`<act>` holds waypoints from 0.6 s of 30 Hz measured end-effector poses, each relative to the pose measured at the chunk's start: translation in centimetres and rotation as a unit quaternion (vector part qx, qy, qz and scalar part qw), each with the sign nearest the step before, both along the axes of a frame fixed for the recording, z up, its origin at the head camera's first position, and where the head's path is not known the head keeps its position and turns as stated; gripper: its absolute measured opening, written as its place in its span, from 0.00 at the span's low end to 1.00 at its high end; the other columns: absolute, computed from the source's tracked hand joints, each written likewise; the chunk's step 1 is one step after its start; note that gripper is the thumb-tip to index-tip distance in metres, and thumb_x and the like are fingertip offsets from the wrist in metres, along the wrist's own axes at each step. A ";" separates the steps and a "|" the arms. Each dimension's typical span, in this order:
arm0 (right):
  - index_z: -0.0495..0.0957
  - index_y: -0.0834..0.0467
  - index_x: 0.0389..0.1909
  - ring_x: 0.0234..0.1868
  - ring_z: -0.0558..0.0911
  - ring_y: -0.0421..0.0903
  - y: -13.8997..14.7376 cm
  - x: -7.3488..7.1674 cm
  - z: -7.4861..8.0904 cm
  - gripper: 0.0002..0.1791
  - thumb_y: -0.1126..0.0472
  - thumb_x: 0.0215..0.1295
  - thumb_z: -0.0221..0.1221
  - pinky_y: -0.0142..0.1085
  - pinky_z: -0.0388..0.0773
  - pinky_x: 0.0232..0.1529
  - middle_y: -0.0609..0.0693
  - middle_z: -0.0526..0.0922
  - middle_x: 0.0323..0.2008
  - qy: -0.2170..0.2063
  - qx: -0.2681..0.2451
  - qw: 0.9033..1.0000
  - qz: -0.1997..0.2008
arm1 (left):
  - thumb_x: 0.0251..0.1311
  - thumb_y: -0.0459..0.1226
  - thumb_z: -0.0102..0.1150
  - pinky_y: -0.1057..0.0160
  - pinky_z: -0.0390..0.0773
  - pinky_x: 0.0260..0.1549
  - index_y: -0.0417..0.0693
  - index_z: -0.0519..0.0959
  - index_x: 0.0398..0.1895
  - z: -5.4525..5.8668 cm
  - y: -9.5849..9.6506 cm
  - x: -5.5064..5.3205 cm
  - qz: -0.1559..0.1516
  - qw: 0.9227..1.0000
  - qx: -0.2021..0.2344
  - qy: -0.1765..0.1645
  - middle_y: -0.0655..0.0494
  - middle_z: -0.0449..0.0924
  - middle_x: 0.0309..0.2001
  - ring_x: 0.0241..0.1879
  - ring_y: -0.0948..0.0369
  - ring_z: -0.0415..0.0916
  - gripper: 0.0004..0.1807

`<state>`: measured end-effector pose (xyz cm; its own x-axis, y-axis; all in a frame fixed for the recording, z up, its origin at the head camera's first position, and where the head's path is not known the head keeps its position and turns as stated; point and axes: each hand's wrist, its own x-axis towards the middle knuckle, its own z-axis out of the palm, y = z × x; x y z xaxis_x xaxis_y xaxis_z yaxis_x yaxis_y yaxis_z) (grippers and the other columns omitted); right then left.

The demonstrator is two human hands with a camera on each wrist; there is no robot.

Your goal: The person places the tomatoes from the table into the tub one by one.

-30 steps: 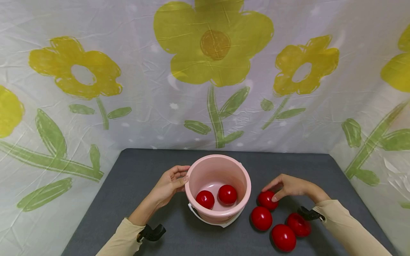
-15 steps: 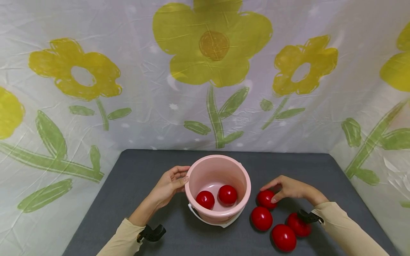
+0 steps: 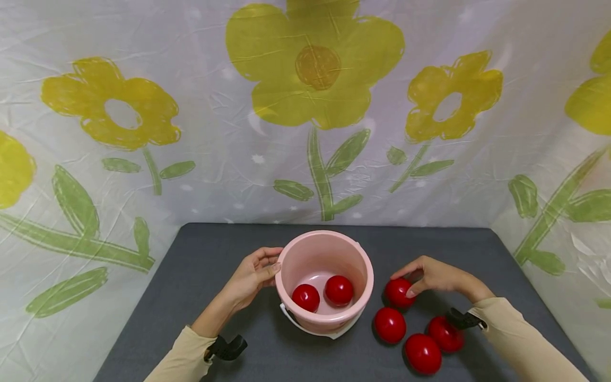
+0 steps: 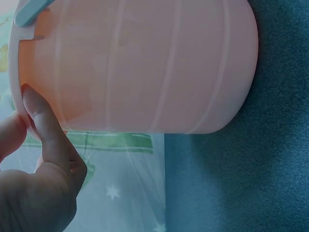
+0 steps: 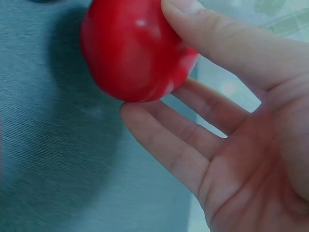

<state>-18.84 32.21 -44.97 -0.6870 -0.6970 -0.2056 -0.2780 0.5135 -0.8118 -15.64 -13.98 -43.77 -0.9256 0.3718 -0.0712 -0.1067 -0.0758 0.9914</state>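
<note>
A pink bucket (image 3: pixel 325 243) stands mid-table with two glossy red round fruits (image 3: pixel 306 298) at its bottom. My left hand (image 3: pixel 253 278) pinches its rim on the left side; in the left wrist view the thumb and fingers lie either side of the rim. To the right of the bucket, my right hand (image 3: pixel 431 276) pinches another glossy red round fruit (image 5: pixel 135 48) between thumb and fingers. Its smooth skin and slightly lobed end show in the right wrist view. Close in front lies a further red fruit (image 3: pixel 390 326).
Two more red fruits (image 3: pixel 422 354) lie together at the front right, below the right wrist. The bucket's white handle (image 3: pixel 310 332) hangs down at its front. A flower-printed cloth (image 3: pixel 215 175) rises behind the grey table (image 3: pixel 229 236).
My right hand and its red fruit dip slightly to the left, then move up and back, widening the gap from the fruit in front. The left hand and bucket stay still.
</note>
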 end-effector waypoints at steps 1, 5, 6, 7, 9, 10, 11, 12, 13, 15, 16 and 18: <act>0.80 0.63 0.56 0.50 0.85 0.48 0.1 -0.1 0.3 0.25 0.61 0.57 0.70 0.32 0.83 0.45 0.62 0.84 0.54 -0.006 -0.003 1.000 -0.002 | 0.67 0.31 0.58 0.67 0.84 0.38 0.31 0.61 0.66 0.0 0.0 0.0 0.000 1.000 0.000 0.000 0.59 0.78 0.47 0.43 0.66 0.81 0.28; 0.80 0.63 0.57 0.50 0.84 0.54 0.1 -0.2 1.8 0.25 0.62 0.58 0.69 0.31 0.84 0.43 0.64 0.83 0.55 -0.013 -0.005 1.000 -0.008 | 0.67 0.31 0.58 0.67 0.84 0.38 0.31 0.61 0.67 0.0 0.0 0.0 -0.001 1.000 0.001 0.001 0.59 0.78 0.47 0.43 0.66 0.81 0.28; 0.80 0.63 0.57 0.50 0.84 0.53 0.1 -0.2 2.2 0.25 0.62 0.58 0.69 0.31 0.84 0.43 0.64 0.83 0.54 -0.013 -0.001 1.000 -0.010 | 0.67 0.31 0.58 0.67 0.84 0.38 0.32 0.61 0.67 0.0 0.0 0.0 0.000 1.000 0.002 -0.001 0.59 0.78 0.47 0.42 0.66 0.81 0.28; 0.79 0.63 0.58 0.50 0.85 0.52 0.1 -0.3 2.6 0.25 0.62 0.59 0.69 0.32 0.84 0.43 0.64 0.83 0.54 -0.011 0.000 1.000 -0.011 | 0.67 0.31 0.58 0.67 0.84 0.38 0.31 0.61 0.67 0.0 0.1 0.0 0.000 1.000 0.003 -0.001 0.58 0.78 0.47 0.42 0.66 0.81 0.28; 0.79 0.62 0.58 0.49 0.85 0.49 0.1 -0.4 3.4 0.25 0.62 0.59 0.68 0.32 0.84 0.43 0.64 0.83 0.55 -0.014 0.003 1.000 -0.014 | 0.67 0.31 0.58 0.67 0.84 0.38 0.31 0.61 0.67 -0.1 0.1 0.0 0.000 1.000 0.003 -0.001 0.58 0.78 0.47 0.42 0.66 0.80 0.29; 0.79 0.62 0.58 0.49 0.85 0.48 0.1 -0.4 3.9 0.25 0.62 0.59 0.68 0.33 0.84 0.43 0.64 0.83 0.55 -0.017 0.003 1.000 -0.015 | 0.67 0.31 0.58 0.67 0.84 0.38 0.31 0.61 0.67 -0.1 0.1 0.0 0.001 1.000 0.004 -0.002 0.58 0.78 0.47 0.42 0.66 0.80 0.29; 0.79 0.63 0.59 0.48 0.86 0.47 0.0 -0.5 4.3 0.25 0.62 0.59 0.68 0.34 0.85 0.43 0.64 0.83 0.55 -0.020 0.001 1.000 -0.015 | 0.67 0.31 0.58 0.67 0.84 0.38 0.31 0.61 0.67 -0.1 0.1 0.0 0.002 1.000 0.003 -0.003 0.58 0.78 0.47 0.42 0.66 0.80 0.28; 0.78 0.63 0.59 0.48 0.86 0.45 0.0 -0.6 4.7 0.25 0.62 0.60 0.68 0.34 0.85 0.43 0.64 0.82 0.55 -0.021 0.001 1.000 -0.016 | 0.66 0.31 0.58 0.67 0.84 0.38 0.32 0.62 0.66 -0.1 0.1 0.0 0.003 1.000 0.003 -0.005 0.57 0.78 0.47 0.42 0.66 0.80 0.28; 0.78 0.63 0.59 0.48 0.86 0.44 0.0 -0.6 5.2 0.26 0.62 0.60 0.68 0.35 0.85 0.43 0.65 0.82 0.56 -0.021 -0.001 1.000 -0.015 | 0.67 0.31 0.58 0.67 0.84 0.38 0.31 0.61 0.67 0.0 0.1 0.1 0.003 1.000 0.002 -0.004 0.57 0.78 0.47 0.42 0.66 0.80 0.28; 0.77 0.64 0.60 0.48 0.86 0.43 0.0 -0.8 6.1 0.26 0.63 0.60 0.67 0.36 0.85 0.43 0.65 0.81 0.56 -0.023 -0.003 1.000 -0.015 | 0.67 0.31 0.58 0.67 0.84 0.38 0.32 0.62 0.66 0.0 0.1 0.1 0.005 1.000 0.003 -0.006 0.57 0.78 0.47 0.41 0.66 0.80 0.28; 0.77 0.64 0.60 0.48 0.86 0.43 -0.1 -0.9 6.5 0.26 0.63 0.60 0.67 0.36 0.86 0.43 0.66 0.81 0.56 -0.022 -0.003 1.000 -0.014 | 0.66 0.31 0.58 0.67 0.84 0.37 0.32 0.62 0.66 0.0 0.1 0.1 0.006 1.000 0.003 -0.007 0.57 0.78 0.47 0.41 0.66 0.80 0.28; 0.77 0.64 0.60 0.48 0.86 0.42 -0.1 -1.0 7.3 0.26 0.63 0.60 0.67 0.36 0.86 0.43 0.65 0.81 0.56 -0.018 0.001 1.000 -0.012 | 0.67 0.31 0.58 0.67 0.84 0.37 0.31 0.62 0.66 0.0 0.1 0.1 0.005 1.000 0.003 -0.007 0.57 0.78 0.47 0.41 0.67 0.80 0.28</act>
<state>-19.85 32.07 -37.63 -0.6954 -0.6801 -0.2320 -0.2367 0.5217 -0.8196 -15.54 -13.89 -43.73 -0.9280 0.3636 -0.0812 -0.1192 -0.0833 0.9894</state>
